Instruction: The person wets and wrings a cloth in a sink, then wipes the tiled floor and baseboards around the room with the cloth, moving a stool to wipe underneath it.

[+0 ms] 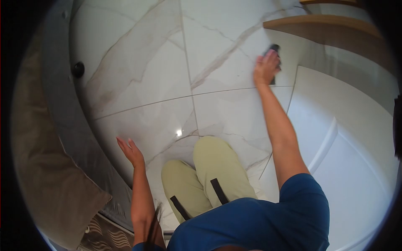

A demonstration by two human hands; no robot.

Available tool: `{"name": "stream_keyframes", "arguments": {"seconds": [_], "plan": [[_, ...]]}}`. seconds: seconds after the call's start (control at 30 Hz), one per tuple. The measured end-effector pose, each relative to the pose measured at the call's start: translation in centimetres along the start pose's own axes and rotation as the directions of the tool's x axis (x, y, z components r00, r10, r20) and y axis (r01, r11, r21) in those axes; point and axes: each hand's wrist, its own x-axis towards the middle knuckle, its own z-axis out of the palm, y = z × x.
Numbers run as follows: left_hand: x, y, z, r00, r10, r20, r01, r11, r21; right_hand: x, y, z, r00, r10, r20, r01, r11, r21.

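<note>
My right hand (267,68) reaches far forward over the marble-look tiled floor (138,62). Under its fingers is a dark, oblong, cloth-like thing (274,49) on the floor, gripped and partly hidden by the hand; its exact kind is blurred. Off to the left, my left hand (132,153) is held out with fingers apart and nothing in it, near the grey base of the furniture. Whether it touches the floor I cannot tell. Between my arms are my bent knees in light green trousers (220,167).
A grey upholstered base (67,108) with brown fabric (37,138) on top runs along the left. Wooden-edged shelves (322,21) jut out at the upper right. A white panelled surface (356,167) stands close on my right. A patterned brown textile (104,236) lies at lower left.
</note>
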Motion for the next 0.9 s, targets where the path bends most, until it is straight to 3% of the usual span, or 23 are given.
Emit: {"name": "stream_keyframes", "arguments": {"seconds": [0.03,0.07,0.1,0.17,0.23,0.27,0.33,0.4,0.43,0.47,0.5,0.57,0.6,0.67,0.7,0.73,0.77,0.8,0.83,0.87,0.9], "plan": [[-1.8,-1.8,-0.3,0.995,-0.099,-0.001,0.099,0.995,0.022,-1.7,-4.0,0.0,0.986,-0.165,-0.006,0.165,0.986,-0.034],[-2.8,-3.2,-0.2,0.981,-0.195,0.004,0.194,0.980,0.042,-4.2,-8.5,-0.4,0.948,-0.318,-0.030,0.319,0.944,0.082],[-3.7,-4.0,0.0,0.978,-0.208,0.004,0.208,0.977,0.048,-6.4,-13.0,-0.6,0.910,-0.412,-0.040,0.414,0.904,0.105],[-4.6,-4.7,0.8,0.956,-0.293,-0.033,0.294,0.955,0.033,-11.4,-20.6,-2.4,0.824,-0.556,0.106,0.524,0.820,0.228],[-4.0,-4.9,2.1,0.943,-0.327,-0.067,0.328,0.945,0.014,-17.1,-23.8,-3.5,0.635,-0.755,0.162,0.664,0.642,0.384],[-3.3,-4.7,2.5,0.937,-0.341,-0.083,0.342,0.940,-0.002,-19.2,-23.2,-4.4,0.495,-0.850,0.178,0.693,0.510,0.510],[-2.1,-5.0,2.6,0.931,-0.350,-0.104,0.352,0.936,0.004,-21.8,-19.7,-4.7,0.200,-0.953,0.230,0.748,0.300,0.593],[-1.8,-5.7,2.3,0.922,-0.360,-0.142,0.365,0.931,0.015,-19.5,-14.0,-4.0,0.183,-0.954,0.237,0.862,0.272,0.427],[-2.1,-6.2,1.8,0.923,-0.360,-0.136,0.374,0.923,0.094,-17.2,-11.0,-2.9,0.268,-0.916,0.299,0.880,0.359,0.310],[-2.4,-6.8,1.7,0.923,-0.364,-0.122,0.381,0.909,0.168,-14.0,-9.1,-1.9,0.473,-0.847,0.243,0.777,0.531,0.339],[-2.8,-7.5,2.1,0.912,-0.389,-0.131,0.407,0.899,0.162,-10.3,-9.2,-2.6,0.587,-0.779,0.222,0.748,0.626,0.221],[-4.0,-8.1,2.8,0.915,-0.394,-0.088,0.404,0.889,0.216,-4.8,-12.1,-1.5,0.823,-0.564,0.066,0.552,0.822,0.139],[-4.1,-8.1,3.2,0.907,-0.412,-0.088,0.421,0.881,0.214,-2.5,-14.9,-0.3,0.888,-0.459,0.021,0.455,0.885,0.104],[-3.6,-7.5,3.3,0.889,-0.452,-0.080,0.458,0.867,0.198,0.3,-23.5,0.8,0.909,-0.417,-0.016,0.417,0.905,0.081],[-3.3,-7.2,3.1,0.882,-0.462,-0.090,0.471,0.860,0.198,-0.2,-28.1,1.0,0.844,-0.530,-0.083,0.535,0.819,0.208],[-3.2,-6.8,2.9,0.885,-0.459,-0.083,0.466,0.863,0.193,-1.1,-32.7,4.6,0.759,-0.610,-0.228,0.641,0.761,0.100],[-3.5,-6.3,3.0,0.887,-0.456,-0.073,0.462,0.867,0.189,-5.2,-38.3,2.2,0.704,-0.680,-0.206,0.710,0.673,0.206],[-3.4,-6.1,3.1,0.888,-0.455,-0.068,0.459,0.865,0.205,-10.4,-43.8,-1.6,0.676,-0.717,0.167,0.693,0.697,0.187],[-3.2,-5.8,2.9,0.887,-0.457,-0.073,0.462,0.863,0.204,-14.6,-46.5,0.6,0.546,-0.836,0.048,0.791,0.534,0.298],[-3.0,-5.3,2.4,0.886,-0.462,-0.036,0.461,0.869,0.181,-19.4,-48.0,1.5,0.422,-0.866,-0.270,0.890,0.339,0.304],[-2.8,-5.0,1.9,0.884,-0.467,0.005,0.461,0.874,0.156,-24.1,-48.1,-0.1,0.321,-0.931,-0.175,0.882,0.227,0.413]]}}
